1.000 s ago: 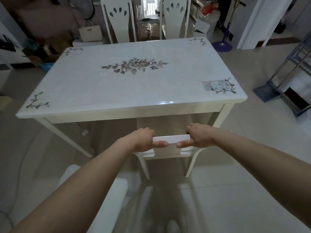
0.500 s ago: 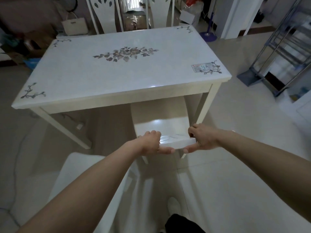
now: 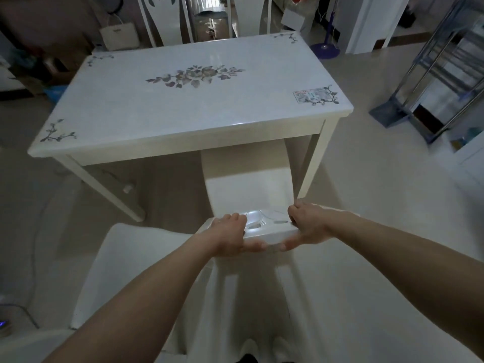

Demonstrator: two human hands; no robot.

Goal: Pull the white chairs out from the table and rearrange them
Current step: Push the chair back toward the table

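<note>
We have our left hand (image 3: 230, 238) and right hand (image 3: 309, 226) clamped on the top rail of a white chair (image 3: 248, 189), fingers curled over it, thumbs beneath. Beyond our hands its seat is partly out from under the counter (image 3: 183, 113). Left of the left hand sits another white chair (image 3: 125, 260); two more chair backs (image 3: 167, 19) stand past the counter's far edge.
</note>
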